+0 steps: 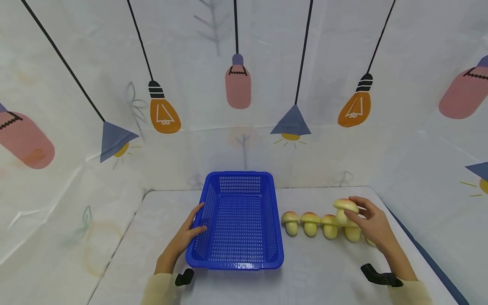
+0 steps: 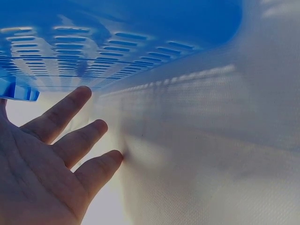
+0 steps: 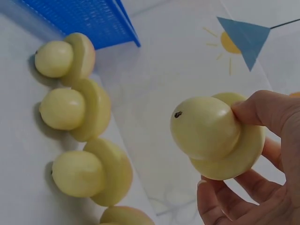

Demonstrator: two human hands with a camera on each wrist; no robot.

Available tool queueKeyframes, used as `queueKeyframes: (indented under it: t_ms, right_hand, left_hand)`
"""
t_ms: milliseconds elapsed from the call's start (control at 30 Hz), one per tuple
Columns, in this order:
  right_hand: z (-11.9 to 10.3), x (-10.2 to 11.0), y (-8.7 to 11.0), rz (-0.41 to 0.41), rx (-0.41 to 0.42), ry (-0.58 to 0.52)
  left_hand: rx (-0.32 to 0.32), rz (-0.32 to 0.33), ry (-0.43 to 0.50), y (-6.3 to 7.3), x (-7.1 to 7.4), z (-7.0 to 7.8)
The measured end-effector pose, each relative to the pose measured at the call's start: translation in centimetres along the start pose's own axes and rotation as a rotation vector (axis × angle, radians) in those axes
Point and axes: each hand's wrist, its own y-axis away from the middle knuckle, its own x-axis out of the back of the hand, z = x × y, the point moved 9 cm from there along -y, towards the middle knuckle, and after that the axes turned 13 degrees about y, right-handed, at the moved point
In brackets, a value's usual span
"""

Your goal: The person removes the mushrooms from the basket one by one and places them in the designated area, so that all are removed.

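A blue slotted plastic basket (image 1: pixel 235 266) sits on the white table. At its left side my left hand (image 1: pixel 184 237) grips the rim, thumb over the edge. In the left wrist view three fingers (image 2: pixel 82 143) spread beneath the basket's slotted wall (image 2: pixel 187 23). My right hand (image 1: pixel 376 222) holds up a toy mushroom (image 1: pixel 346 205), pale yellow with a reddish-topped cap. The right wrist view shows the thumb on this mushroom's (image 3: pixel 204 129) stem side and fingers around the cap. Under it, a row of several matching mushrooms (image 1: pixel 310 228) runs right from the basket.
The white table (image 1: pixel 312 275) ends at a back edge behind the basket. A white sheet (image 1: pixel 259 152) printed with lamps and bulbs hangs behind and at both sides. Black straps (image 1: pixel 381 277) cross both wrists near the cream sleeves (image 1: pixel 409 292).
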Motion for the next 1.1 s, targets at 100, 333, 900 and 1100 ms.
queueKeyframes:
  t_ms: [100, 333, 900, 1100]
  right_hand:
    - [0.5, 0.5, 0.3, 0.014, -0.018, -0.012]
    - [1.3, 0.7, 0.6, 0.026, -0.040, -0.024]
    - [2.8, 1.9, 0.5, 0.057, -0.064, -0.005]
    - [3.8, 2.5, 0.9, 0.081, -0.053, -0.011]
  left_hand:
    - [-0.002, -0.005, 0.007, 0.0, 0.0, -0.1]
    - [0.002, -0.001, 0.012, 0.0, 0.0, -0.1]
    - [-0.007, -0.012, 0.020, 0.0, -0.1, 0.0]
    - [0.001, -0.011, 0.024, -0.2, -0.1, -0.2]
